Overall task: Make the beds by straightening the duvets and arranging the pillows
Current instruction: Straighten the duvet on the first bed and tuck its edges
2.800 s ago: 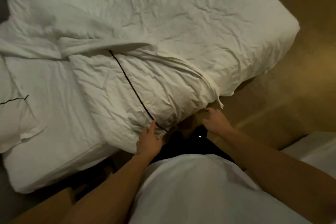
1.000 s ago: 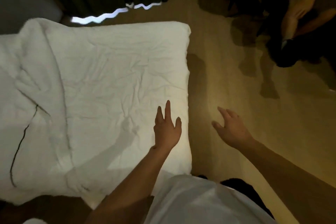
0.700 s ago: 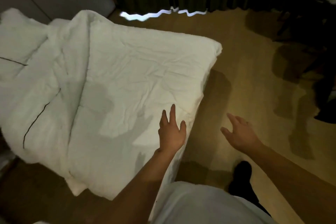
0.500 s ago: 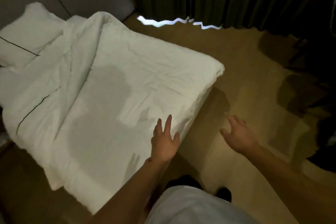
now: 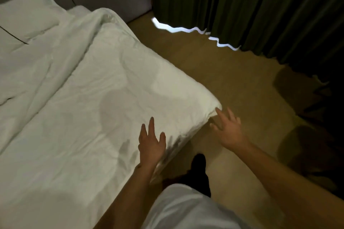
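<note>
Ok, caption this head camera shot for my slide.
Both open hands, left hand and right hand, reach toward the white duvet's foot corner.

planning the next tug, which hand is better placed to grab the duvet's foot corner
Right hand: its fingers reach beside the crumpled white duvet's corner. Left hand lies open further along.

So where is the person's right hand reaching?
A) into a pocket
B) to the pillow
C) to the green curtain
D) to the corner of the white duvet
D: the right hand is open with fingers spread, its fingertips right at the near corner of the duvet, far from the pillow and the curtain.
</note>
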